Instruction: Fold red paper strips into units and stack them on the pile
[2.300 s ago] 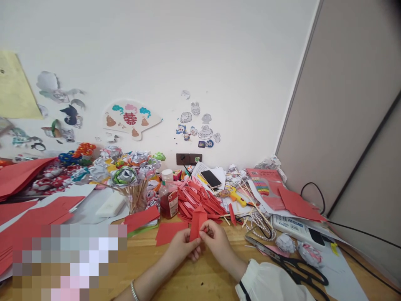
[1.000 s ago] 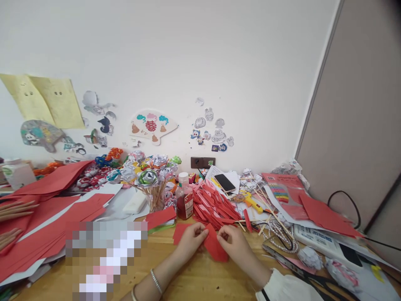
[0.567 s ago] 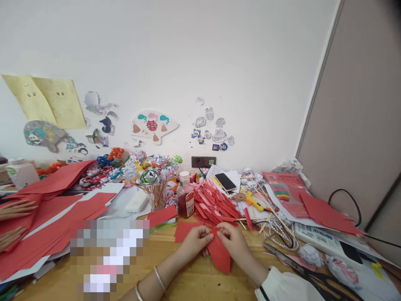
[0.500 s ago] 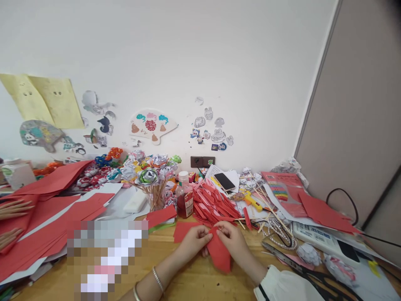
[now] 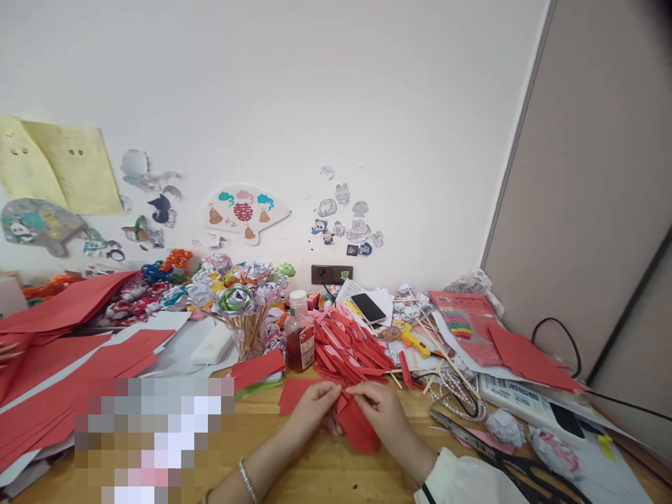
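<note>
A partly folded sheet of red paper (image 5: 360, 425) is pinched between my two hands, just above the wooden table. My left hand (image 5: 316, 407) grips its upper left edge, fingers closed and partly hidden behind it. On the upper right edge, thumb and fingertips of my right hand (image 5: 379, 407) press together. Another red paper piece (image 5: 294, 396) lies flat by my left hand. Behind both hands spreads a heap of folded red paper strips (image 5: 346, 343).
A jar of red liquid (image 5: 300, 336) stands near a cup of paper flowers (image 5: 246, 336). Scissors (image 5: 488, 448), crumpled paper balls (image 5: 505, 427) and a yellow glue gun (image 5: 414, 339) lie right. Red paper stacks (image 5: 105, 371) cover the left, where another person's fingers (image 5: 8, 355) show.
The view has turned slightly right, so most things shift left. My right fingers have moved on the paper's top edge, and its folded shape differs. The other person's hands are mostly out of view.
</note>
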Motion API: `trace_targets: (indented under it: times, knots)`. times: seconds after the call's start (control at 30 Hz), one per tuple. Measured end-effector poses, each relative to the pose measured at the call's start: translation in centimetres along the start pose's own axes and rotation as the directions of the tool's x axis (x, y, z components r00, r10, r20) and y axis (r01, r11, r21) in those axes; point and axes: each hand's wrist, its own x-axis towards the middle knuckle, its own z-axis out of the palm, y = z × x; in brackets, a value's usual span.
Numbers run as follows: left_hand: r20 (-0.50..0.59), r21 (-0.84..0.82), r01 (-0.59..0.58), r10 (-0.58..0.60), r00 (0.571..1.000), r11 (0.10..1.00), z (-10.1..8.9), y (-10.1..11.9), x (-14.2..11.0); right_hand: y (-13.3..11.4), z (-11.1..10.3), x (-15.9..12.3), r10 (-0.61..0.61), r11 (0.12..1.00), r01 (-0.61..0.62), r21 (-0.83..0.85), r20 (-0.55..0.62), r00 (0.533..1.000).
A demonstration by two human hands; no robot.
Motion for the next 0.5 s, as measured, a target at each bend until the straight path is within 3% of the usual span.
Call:
trace_targets:
  times: [0.2, 0.37, 0.5]
  knots:
    - [-0.04, 0.104, -0.017, 0.022, 0.999, 0.994, 0.3, 0.1, -0.1, 0.2, 0.1, -0.2, -0.05, 0.999, 0.05, -0.018, 0.025, 0.998]
    - [-0.056, 0.297, -0.089, 0.111, 0.992, 0.951, 0.5, 0.9, -0.4, 0.3, 0.5, -0.2, 0.063, 0.988, -0.072, 0.139, 0.064, 0.996]
    - [-0.05, 0.371, -0.109, 0.137, 0.989, 0.922, 0.6, 1.2, -0.7, 1.0, 0.9, -0.1, 0.138, 0.984, -0.145, 0.106, 0.073, 0.988]
